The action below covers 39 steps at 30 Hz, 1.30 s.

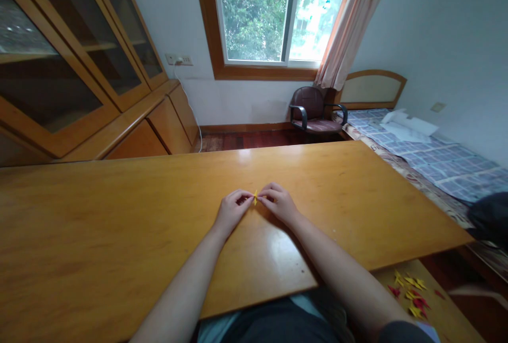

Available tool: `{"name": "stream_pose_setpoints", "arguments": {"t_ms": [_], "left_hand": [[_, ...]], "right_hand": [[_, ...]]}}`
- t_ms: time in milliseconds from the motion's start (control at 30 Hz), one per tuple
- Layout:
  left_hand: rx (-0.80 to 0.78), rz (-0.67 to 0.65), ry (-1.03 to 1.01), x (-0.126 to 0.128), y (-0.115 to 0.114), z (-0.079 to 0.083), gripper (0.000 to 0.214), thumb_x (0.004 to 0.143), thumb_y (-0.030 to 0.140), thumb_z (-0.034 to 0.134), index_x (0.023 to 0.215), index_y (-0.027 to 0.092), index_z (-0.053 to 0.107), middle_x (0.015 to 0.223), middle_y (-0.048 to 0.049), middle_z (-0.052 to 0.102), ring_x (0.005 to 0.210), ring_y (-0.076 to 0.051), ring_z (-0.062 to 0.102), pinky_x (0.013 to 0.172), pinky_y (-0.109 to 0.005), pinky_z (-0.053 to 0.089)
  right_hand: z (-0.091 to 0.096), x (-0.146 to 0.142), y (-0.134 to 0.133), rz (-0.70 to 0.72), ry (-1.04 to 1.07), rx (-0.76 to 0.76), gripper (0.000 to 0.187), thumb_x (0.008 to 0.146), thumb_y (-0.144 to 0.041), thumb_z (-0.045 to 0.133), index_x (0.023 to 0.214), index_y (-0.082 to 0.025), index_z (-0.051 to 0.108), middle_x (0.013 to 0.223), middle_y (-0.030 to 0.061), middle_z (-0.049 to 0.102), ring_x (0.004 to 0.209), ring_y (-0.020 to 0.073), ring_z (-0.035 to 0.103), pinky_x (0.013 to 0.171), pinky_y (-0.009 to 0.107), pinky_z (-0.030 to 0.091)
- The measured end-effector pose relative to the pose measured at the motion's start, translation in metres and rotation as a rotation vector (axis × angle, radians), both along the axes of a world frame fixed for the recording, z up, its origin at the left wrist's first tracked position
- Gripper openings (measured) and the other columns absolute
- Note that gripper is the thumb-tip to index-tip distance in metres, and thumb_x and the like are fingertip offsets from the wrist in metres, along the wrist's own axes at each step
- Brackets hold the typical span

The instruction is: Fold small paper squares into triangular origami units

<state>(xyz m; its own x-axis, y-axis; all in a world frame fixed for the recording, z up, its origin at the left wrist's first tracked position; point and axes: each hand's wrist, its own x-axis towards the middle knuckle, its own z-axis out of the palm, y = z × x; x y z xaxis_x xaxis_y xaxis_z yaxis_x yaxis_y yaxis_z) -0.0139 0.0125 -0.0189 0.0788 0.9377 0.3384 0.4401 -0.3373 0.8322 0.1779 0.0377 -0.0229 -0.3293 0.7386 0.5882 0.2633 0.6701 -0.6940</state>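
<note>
A small yellow folded-paper figure, pointed at top and bottom like a paper crane, is held just above the wooden table. My left hand pinches its left side between thumb and fingers. From the right, my right hand pinches the other side, fingers curled. Both hands are close together near the middle of the table, and the fingertips cover part of the paper. Its finer folds are too small to make out.
At the lower right, several yellow and red folded-paper figures lie on a lower wooden surface. Beyond the table stand a dark armchair and a bed with a plaid cover. A glass-door cabinet is on the left.
</note>
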Motion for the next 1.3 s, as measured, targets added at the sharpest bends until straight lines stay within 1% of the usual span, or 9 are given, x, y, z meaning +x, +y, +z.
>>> {"name": "stream_pose_setpoints", "arguments": {"t_ms": [200, 367, 633, 1000, 1300], "left_hand": [[-0.004, 0.012, 0.024, 0.0011, -0.0009, 0.0010, 0.012, 0.084, 0.028, 0.064, 0.081, 0.019, 0.070, 0.076, -0.0015, 0.070, 0.069, -0.015, 0.063, 0.065, -0.025, 0.048], [0.010, 0.002, 0.043, 0.0017, -0.0017, 0.0029, 0.013, 0.085, 0.029, 0.063, 0.080, 0.019, 0.070, 0.078, -0.0026, 0.070, 0.071, -0.016, 0.064, 0.067, -0.026, 0.049], [0.051, 0.000, 0.105, 0.0006, -0.0002, 0.0003, 0.012, 0.087, 0.028, 0.062, 0.082, 0.020, 0.070, 0.080, -0.0023, 0.070, 0.073, -0.015, 0.064, 0.069, -0.026, 0.049], [0.082, -0.032, 0.129, 0.0008, -0.0014, 0.0022, 0.014, 0.089, 0.030, 0.060, 0.085, 0.021, 0.070, 0.081, -0.0026, 0.071, 0.073, -0.016, 0.064, 0.069, -0.026, 0.049], [0.096, -0.019, 0.112, 0.0021, -0.0040, 0.0058, 0.009, 0.088, 0.027, 0.061, 0.089, 0.021, 0.068, 0.084, -0.0019, 0.068, 0.070, -0.014, 0.061, 0.068, -0.025, 0.049]], "right_hand": [[-0.0009, -0.0003, -0.0019, -0.022, -0.054, 0.034, 0.014, 0.092, -0.029, 0.063, 0.090, -0.021, 0.074, 0.085, 0.0052, 0.064, 0.071, 0.0139, 0.060, 0.062, 0.024, 0.049], [-0.0027, 0.0001, -0.0027, -0.047, -0.087, 0.058, 0.012, 0.092, -0.027, 0.062, 0.090, -0.021, 0.073, 0.086, 0.0053, 0.065, 0.068, 0.0130, 0.059, 0.061, 0.024, 0.048], [-0.0016, 0.0003, -0.0035, -0.053, -0.113, 0.074, 0.012, 0.092, -0.025, 0.061, 0.091, -0.021, 0.073, 0.088, 0.0056, 0.064, 0.069, 0.0129, 0.059, 0.062, 0.023, 0.048], [-0.0022, 0.0008, -0.0032, -0.054, -0.122, 0.049, 0.011, 0.091, -0.024, 0.062, 0.092, -0.020, 0.072, 0.090, 0.0057, 0.064, 0.067, 0.0126, 0.058, 0.063, 0.024, 0.048], [-0.0027, 0.0006, -0.0029, -0.062, -0.134, 0.044, 0.013, 0.092, -0.028, 0.061, 0.093, -0.021, 0.072, 0.090, 0.0055, 0.065, 0.066, 0.0125, 0.057, 0.063, 0.024, 0.048]]}}
